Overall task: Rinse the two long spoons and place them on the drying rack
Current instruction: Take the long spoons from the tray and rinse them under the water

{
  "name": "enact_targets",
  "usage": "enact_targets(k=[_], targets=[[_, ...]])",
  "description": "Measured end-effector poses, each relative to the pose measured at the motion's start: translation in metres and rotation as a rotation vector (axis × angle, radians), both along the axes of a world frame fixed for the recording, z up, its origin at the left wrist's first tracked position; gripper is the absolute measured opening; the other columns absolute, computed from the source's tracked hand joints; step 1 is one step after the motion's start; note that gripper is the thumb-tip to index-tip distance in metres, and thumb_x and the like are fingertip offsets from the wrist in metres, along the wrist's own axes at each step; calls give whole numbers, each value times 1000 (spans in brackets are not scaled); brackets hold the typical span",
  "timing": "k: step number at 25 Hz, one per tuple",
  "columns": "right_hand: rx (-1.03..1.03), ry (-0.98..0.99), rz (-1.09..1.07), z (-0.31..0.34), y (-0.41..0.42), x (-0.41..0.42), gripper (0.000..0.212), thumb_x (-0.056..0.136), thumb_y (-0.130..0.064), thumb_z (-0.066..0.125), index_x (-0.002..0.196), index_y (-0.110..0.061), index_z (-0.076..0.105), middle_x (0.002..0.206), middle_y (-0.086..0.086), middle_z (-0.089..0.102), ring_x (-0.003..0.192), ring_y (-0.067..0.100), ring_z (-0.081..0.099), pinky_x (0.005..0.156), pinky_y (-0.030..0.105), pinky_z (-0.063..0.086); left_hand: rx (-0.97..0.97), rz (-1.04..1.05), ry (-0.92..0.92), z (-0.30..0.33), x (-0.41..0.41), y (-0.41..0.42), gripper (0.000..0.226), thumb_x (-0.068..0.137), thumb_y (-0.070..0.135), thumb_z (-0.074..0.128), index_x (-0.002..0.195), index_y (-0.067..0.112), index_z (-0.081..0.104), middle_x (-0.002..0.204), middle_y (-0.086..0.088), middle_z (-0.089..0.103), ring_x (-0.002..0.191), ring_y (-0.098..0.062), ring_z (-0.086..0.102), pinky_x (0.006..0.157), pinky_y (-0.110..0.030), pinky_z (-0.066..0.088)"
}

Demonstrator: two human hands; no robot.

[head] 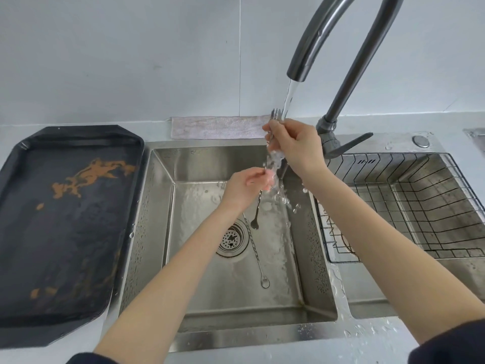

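Note:
Water runs from the faucet (301, 67) over one long spoon (256, 218), which both hands hold upright above the sink (236, 311). My right hand (296, 148) grips its upper shaft, and a forked end sticks out above the fingers. My left hand (249, 183) pinches the shaft lower down in the stream, and the small bowl hangs below it. The second long spoon (258, 261) lies on the sink floor beside the drain (232, 239), bowl toward me. The wire drying rack (409, 206) sits in the right basin with nothing in it.
A black tray (65, 232) with orange-brown stains lies on the counter left of the sink. A folded pale cloth (217, 127) rests along the wall behind the sink. Water drops cover the front rim. The faucet lever (349, 147) points right.

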State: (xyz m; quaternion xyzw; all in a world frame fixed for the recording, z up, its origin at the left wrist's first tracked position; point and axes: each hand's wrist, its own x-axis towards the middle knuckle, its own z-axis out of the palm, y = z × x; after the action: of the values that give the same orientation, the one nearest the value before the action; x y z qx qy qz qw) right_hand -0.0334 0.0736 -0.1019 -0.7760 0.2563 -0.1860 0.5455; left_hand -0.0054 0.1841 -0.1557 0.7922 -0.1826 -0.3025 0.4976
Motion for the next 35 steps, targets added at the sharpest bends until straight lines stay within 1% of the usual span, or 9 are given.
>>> enact_targets(k=[3,9,13,19,22,24,29,32,35], targets=[[-5,10,-31,-2,-3,-2,18,90,-18,56,92,-8,71,61,-8,60,54,1,56,67,18,48,-64,38,-30,3,7,-13,25,88,35,55,96,18,72,90,0,73,58,19,58,74,-12,45],[-120,123,64,-12,-13,-11,19,89,-16,58,104,-14,69,67,-14,57,49,-13,52,50,1,38,-35,-33,-94,8,12,-24,33,94,33,44,113,15,64,104,-10,68,96,-22,61,95,-43,47],[-134,258,48,-38,-4,-19,30,93,-26,52,120,-13,57,96,3,60,84,13,56,63,15,41,-123,69,2,5,14,-18,30,96,22,42,114,9,62,109,-14,69,97,-26,66,92,-43,53],[-73,504,232,-76,18,-32,26,92,-24,53,112,-10,62,93,0,63,81,12,56,79,20,38,-230,172,140,0,23,-5,27,95,18,44,113,4,60,78,2,64,67,-5,63,59,-14,56],[3,478,218,-89,25,-33,13,91,-18,55,91,-10,66,86,4,67,59,5,55,81,27,50,-186,180,178,-8,24,0,26,95,17,44,116,10,58,81,7,64,71,-4,63,64,-15,53],[40,511,215,-100,30,-34,16,91,-16,55,93,-5,66,87,10,70,57,3,54,86,30,52,-147,191,218,-21,22,5,26,94,11,45,119,10,54,83,8,64,74,-4,63,67,-16,53],[62,636,283,-134,53,-39,22,90,-11,49,108,-6,61,94,13,74,58,6,57,47,2,40,-38,319,344,-64,14,25,13,87,4,55,91,16,52,92,-5,66,74,-10,63,69,-24,51],[64,691,274,-155,64,-40,24,90,-13,48,108,-7,63,101,15,73,80,21,66,53,10,39,43,345,401,-87,11,36,18,88,1,52,81,17,50,87,-6,63,72,-12,60,70,-25,50],[78,759,298,-173,72,-41,24,92,-13,50,110,-4,63,96,16,71,65,14,61,52,1,39,131,321,440,-109,11,41,15,89,3,52,102,9,56,90,-8,61,78,-18,60,78,-29,52]])
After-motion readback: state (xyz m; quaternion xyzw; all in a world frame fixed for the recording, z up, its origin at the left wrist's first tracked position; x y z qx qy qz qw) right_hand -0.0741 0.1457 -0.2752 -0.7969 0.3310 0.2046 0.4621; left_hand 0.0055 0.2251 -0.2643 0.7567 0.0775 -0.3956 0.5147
